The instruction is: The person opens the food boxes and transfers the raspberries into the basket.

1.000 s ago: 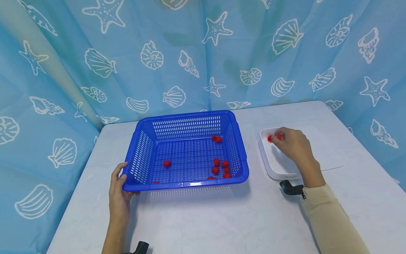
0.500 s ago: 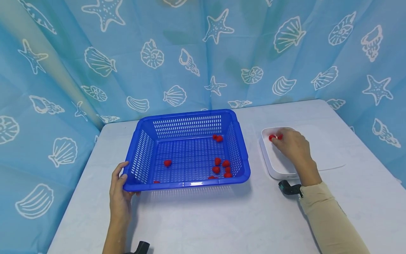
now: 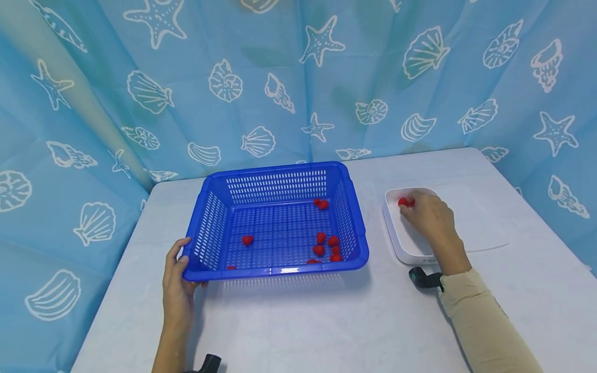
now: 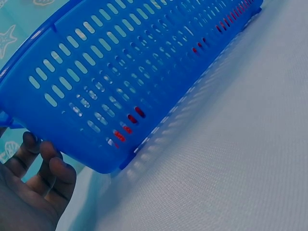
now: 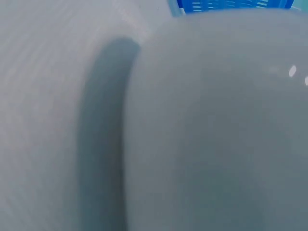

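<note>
A blue perforated plastic basket (image 3: 272, 271) stands on the table with several red raspberries (image 3: 318, 250) scattered inside, most toward its right side. My left hand (image 3: 177, 285) grips the basket's front left corner; the left wrist view shows its curled fingers (image 4: 62, 173) right at the rim. To the right, my right hand (image 3: 431, 215) reaches over a shallow white tray (image 3: 404, 246) with rounded corners. Its thumb and fingers pinch a raspberry (image 3: 411, 201), partly hidden by them. Another raspberry (image 3: 402, 202) is just left of the fingertips, at the tray's far end.
A white cloth (image 3: 289, 326) covers the table. Blue curtains (image 3: 280, 77) with shell and starfish prints hang behind and at the sides. A thin pale line (image 3: 487, 248) runs right from the tray. The tray's blurred wall (image 5: 159, 134) fills much of the right wrist view.
The two raspberries at the right hand have come closer together, the left one shifting right toward the fingers. My left hand and the basket keep their place; the head view shifts slightly.
</note>
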Available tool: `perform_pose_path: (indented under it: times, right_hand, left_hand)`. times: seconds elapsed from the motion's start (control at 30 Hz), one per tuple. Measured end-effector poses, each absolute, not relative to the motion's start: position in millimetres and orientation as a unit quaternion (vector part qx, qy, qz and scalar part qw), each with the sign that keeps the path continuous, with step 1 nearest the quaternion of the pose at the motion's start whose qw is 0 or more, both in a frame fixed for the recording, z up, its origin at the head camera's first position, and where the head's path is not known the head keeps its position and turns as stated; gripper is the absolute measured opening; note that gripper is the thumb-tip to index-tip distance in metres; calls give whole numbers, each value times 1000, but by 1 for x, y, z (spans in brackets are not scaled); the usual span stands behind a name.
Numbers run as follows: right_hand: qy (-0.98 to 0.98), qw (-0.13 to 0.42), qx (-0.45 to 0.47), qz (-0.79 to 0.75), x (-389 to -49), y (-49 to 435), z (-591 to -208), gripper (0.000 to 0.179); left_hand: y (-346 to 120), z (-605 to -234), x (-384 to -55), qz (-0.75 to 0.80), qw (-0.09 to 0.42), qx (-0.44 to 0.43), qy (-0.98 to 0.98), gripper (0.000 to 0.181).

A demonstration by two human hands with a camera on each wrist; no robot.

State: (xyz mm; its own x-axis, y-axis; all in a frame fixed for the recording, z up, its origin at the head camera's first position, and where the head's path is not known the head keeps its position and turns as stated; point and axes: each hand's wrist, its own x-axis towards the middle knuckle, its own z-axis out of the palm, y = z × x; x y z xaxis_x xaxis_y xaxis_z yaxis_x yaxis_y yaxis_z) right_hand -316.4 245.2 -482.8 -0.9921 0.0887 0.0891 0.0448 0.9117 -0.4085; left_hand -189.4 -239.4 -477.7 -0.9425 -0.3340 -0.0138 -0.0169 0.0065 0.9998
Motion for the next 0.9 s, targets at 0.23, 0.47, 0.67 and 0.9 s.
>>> perform_pose_path:
  times: [0.23, 0.47, 0.67, 0.9]
  right_hand:
    - [-975, 56, -40, 211, -317, 245, -483, 27]
    - [-973, 48, -46, 223, -317, 245, -483, 36]
    - [-973, 29, -34, 227, -317, 244, -483, 31]
    - [-973, 16, -36, 229, -317, 242, -482, 29]
  left_hand:
    - [-240, -478, -190, -692, 114, 126, -701, 38]
    - [-240, -478, -190, -694, 114, 122, -701, 39]
    - [-240, -477, -190, -695, 116, 124, -698, 39]
    - [-240, -477, -190, -692, 116, 128, -701, 39]
